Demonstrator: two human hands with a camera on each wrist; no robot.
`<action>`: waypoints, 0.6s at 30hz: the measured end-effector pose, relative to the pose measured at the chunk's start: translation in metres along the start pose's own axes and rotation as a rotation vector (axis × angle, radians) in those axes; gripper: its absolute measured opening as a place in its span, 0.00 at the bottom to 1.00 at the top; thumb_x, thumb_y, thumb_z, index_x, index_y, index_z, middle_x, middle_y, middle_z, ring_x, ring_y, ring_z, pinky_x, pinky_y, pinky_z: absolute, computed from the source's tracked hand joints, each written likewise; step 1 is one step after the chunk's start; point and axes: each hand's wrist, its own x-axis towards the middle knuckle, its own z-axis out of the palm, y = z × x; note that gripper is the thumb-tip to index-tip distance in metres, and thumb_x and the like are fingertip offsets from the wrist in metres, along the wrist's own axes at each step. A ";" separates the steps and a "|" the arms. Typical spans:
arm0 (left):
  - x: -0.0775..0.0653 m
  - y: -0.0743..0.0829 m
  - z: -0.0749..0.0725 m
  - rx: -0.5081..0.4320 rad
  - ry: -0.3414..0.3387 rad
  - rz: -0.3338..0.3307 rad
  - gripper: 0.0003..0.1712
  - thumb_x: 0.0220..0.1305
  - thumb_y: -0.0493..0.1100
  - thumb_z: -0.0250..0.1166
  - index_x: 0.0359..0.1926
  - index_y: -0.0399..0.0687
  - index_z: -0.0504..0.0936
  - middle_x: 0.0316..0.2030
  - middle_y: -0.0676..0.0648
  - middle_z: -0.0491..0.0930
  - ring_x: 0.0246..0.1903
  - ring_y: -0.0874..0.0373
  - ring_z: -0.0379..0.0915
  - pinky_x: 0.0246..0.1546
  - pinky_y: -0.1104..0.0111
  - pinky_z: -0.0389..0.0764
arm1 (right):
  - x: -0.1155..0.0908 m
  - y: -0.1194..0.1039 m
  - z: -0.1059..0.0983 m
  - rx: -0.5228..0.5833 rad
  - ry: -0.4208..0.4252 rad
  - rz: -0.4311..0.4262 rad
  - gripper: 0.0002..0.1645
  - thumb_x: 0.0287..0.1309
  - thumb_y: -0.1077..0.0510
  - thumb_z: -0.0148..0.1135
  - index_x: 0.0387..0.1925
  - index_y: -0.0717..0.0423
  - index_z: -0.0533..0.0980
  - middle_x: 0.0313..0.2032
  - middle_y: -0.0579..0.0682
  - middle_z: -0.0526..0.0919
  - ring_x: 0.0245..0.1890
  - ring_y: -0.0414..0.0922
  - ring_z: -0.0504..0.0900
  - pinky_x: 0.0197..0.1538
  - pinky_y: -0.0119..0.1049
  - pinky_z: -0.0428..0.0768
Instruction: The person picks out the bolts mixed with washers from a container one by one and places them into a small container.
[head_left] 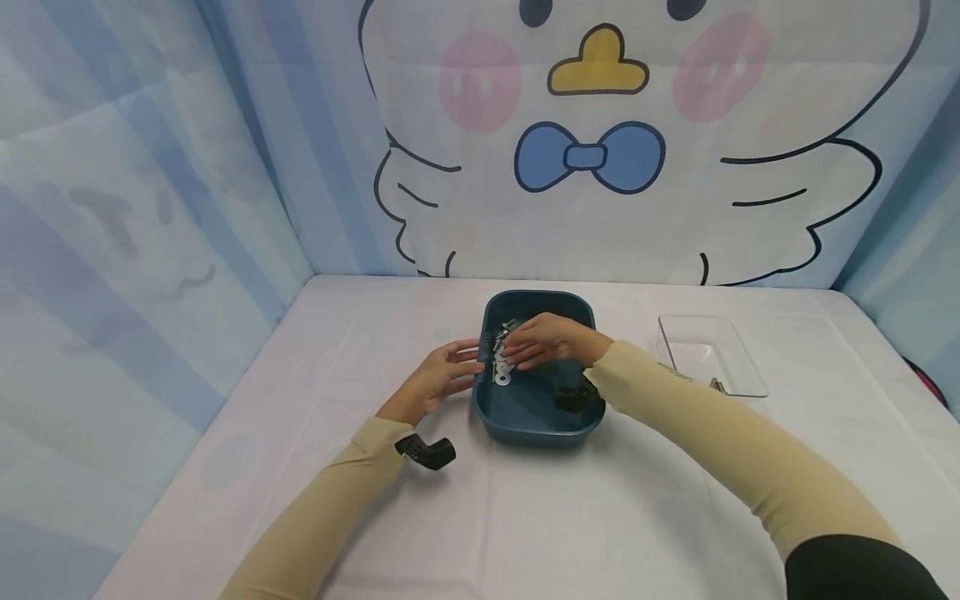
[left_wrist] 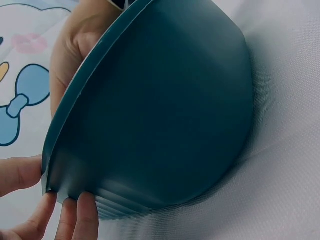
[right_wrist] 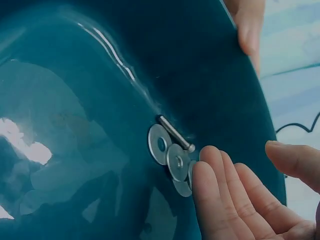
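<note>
A dark teal plastic basin (head_left: 536,417) stands on the table. Along its left inner side lie several flat metal washers (right_wrist: 159,143) and a bolt (right_wrist: 175,132), with more small metal hardware (head_left: 504,329) further back. My right hand (head_left: 551,337) is inside the basin, its fingers extended together beside the washers and the thumb apart. The fingertips partly cover the hardware in the right wrist view. My left hand (head_left: 442,375) rests at the basin's left side, its fairly straight fingers (left_wrist: 86,215) touching the outer wall and rim.
A clear plastic box (head_left: 712,354) stands right of the basin, with small metal pieces (head_left: 717,385) by its near edge, partly covered by my right sleeve (head_left: 675,408). A white cloth covers the table (head_left: 570,525). Printed curtains (head_left: 585,225) hang behind and at both sides.
</note>
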 end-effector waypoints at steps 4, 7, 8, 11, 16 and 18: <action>0.000 0.000 0.000 -0.005 -0.008 -0.002 0.30 0.65 0.32 0.56 0.67 0.43 0.62 0.67 0.38 0.63 0.65 0.45 0.63 0.65 0.52 0.67 | 0.005 0.001 0.003 -0.003 0.002 0.020 0.23 0.69 0.62 0.46 0.61 0.71 0.66 0.59 0.66 0.71 0.46 0.46 0.84 0.50 0.38 0.82; 0.000 -0.001 -0.001 -0.011 -0.011 -0.003 0.30 0.65 0.32 0.56 0.67 0.42 0.61 0.67 0.38 0.62 0.65 0.45 0.63 0.65 0.52 0.66 | 0.009 0.001 0.005 -0.017 0.014 0.040 0.22 0.68 0.61 0.48 0.59 0.70 0.68 0.57 0.65 0.74 0.44 0.46 0.84 0.48 0.37 0.83; -0.001 0.000 0.000 -0.014 -0.011 -0.002 0.30 0.65 0.31 0.56 0.67 0.42 0.62 0.67 0.38 0.63 0.65 0.44 0.63 0.65 0.52 0.66 | 0.010 0.002 0.006 -0.026 0.015 0.043 0.22 0.68 0.60 0.48 0.59 0.70 0.69 0.56 0.65 0.75 0.44 0.46 0.85 0.48 0.37 0.83; -0.001 0.000 0.000 -0.016 -0.012 0.000 0.30 0.65 0.31 0.56 0.67 0.42 0.62 0.67 0.38 0.63 0.64 0.44 0.63 0.65 0.52 0.66 | 0.012 0.002 0.008 -0.042 0.024 0.059 0.22 0.67 0.60 0.50 0.57 0.70 0.70 0.53 0.64 0.79 0.42 0.45 0.85 0.48 0.37 0.83; -0.001 0.000 0.000 -0.015 -0.002 -0.003 0.30 0.64 0.31 0.57 0.67 0.42 0.63 0.66 0.38 0.64 0.64 0.45 0.65 0.64 0.52 0.67 | 0.013 0.001 0.010 -0.035 0.016 0.075 0.22 0.65 0.60 0.53 0.56 0.71 0.70 0.51 0.63 0.80 0.36 0.42 0.85 0.47 0.37 0.84; -0.001 0.001 0.000 -0.011 0.001 -0.003 0.30 0.64 0.32 0.57 0.67 0.42 0.63 0.66 0.39 0.64 0.64 0.45 0.65 0.64 0.52 0.67 | 0.012 0.001 0.010 -0.026 0.011 0.083 0.22 0.65 0.60 0.53 0.57 0.71 0.69 0.51 0.63 0.80 0.34 0.42 0.85 0.46 0.37 0.84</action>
